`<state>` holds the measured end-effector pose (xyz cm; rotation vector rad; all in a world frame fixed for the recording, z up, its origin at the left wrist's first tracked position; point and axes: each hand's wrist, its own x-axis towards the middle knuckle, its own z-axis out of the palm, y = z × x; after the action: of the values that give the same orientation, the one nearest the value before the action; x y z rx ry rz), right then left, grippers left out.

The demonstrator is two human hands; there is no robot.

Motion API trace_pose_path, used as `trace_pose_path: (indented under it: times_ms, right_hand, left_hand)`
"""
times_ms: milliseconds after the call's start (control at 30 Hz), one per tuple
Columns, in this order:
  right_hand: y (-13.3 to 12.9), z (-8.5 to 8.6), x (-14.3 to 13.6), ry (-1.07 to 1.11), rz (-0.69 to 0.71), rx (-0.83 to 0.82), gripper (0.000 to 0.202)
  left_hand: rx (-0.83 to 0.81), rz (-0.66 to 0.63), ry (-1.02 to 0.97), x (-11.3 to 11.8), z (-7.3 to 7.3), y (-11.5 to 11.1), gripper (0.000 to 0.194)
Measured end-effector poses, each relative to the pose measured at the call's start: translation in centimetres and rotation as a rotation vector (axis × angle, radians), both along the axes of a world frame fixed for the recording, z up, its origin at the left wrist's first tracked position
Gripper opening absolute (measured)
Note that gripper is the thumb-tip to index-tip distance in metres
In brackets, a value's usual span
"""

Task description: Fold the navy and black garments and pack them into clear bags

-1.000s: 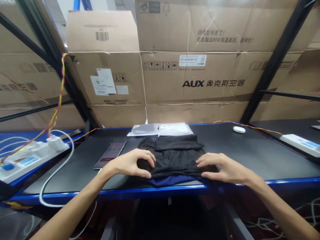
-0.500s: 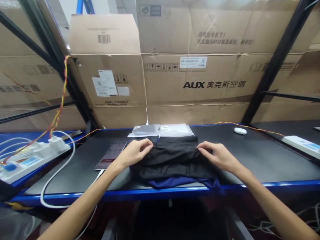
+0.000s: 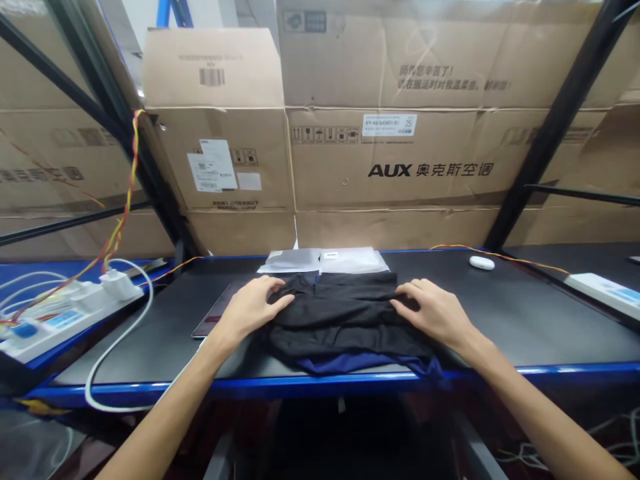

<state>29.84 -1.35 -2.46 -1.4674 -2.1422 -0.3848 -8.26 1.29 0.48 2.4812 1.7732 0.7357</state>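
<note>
A piece of black fabric [image 3: 350,317] lies folded and wrinkled near the table's front edge, with dark blue cloth [image 3: 345,362] showing along its lower side. At its left edge is my left hand [image 3: 253,308], thumb and fingers apart, with black fabric visible in the gap. My right hand [image 3: 434,312] has the fabric's right edge between thumb and fingertips. Just behind the fabric lie flat translucent plastic bags [image 3: 353,261], one bearing a small white label. A phone [image 3: 215,317] lies partly hidden behind my left hand.
Black table [image 3: 500,320] with a blue front edge. Power strips [image 3: 65,317] stand at left, and another power strip [image 3: 605,293] at right. A white charging cable [image 3: 90,373] loops over the left front edge. A small white case [image 3: 481,263] lies back right. Cardboard [image 3: 330,187] walls the back.
My left hand has moved left along the fabric and its thumb and fingers have parted. My right thumb and fingers have shifted slightly on the right edge. More of the phone is covered.
</note>
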Motion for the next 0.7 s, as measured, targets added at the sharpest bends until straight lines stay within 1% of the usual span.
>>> trace_pose_path:
  times_ms: [67,100,167,233,300,367,433,567,700]
  right_hand:
    - [-0.2,0.5,-0.9,0.029,0.033,0.052,0.025]
    - [-0.2,0.8,-1.5,0.055,0.077,0.053,0.025]
    - [-0.1,1.1,-2.7,0.112,0.206,0.002,0.024]
    - [0.0,1.3,-4.0,0.133,0.34,-0.097,0.028]
    - [0.1,1.4,-5.3,0.097,0.431,-0.205,0.038]
    - [0.0,1.5,-6.5,0.043,0.49,-0.305,0.048]
    - [-0.1,1.7,-7.5,0.012,0.534,-0.388,0.053]
    - [-0.1,1.6,-8.7,-0.011,0.558,-0.504,0.055]
    - [0.1,1.4,-8.8,-0.019,0.565,-0.534,0.054]
  left_hand:
    - [-0.04,0.106,0.007,-0.7,0.2,-0.9,0.054]
    - [-0.078,0.155,0.019,-0.9,0.3,-1.2,0.057]
    - [-0.161,0.218,0.054,-1.1,0.4,-1.8,0.058]
    - [-0.201,0.235,0.087,-1.0,0.4,-2.0,0.055]
    - [-0.202,0.224,0.105,-0.7,0.4,-1.9,0.051]
    - [-0.189,0.202,0.105,-0.5,0.3,-1.6,0.046]
    - [-0.167,0.184,0.087,-0.3,0.3,-1.3,0.041]
    - [-0.126,0.14,0.001,0.1,0.4,-0.8,0.026]
    - [-0.074,0.088,-0.107,0.8,0.7,-1.1,0.019]
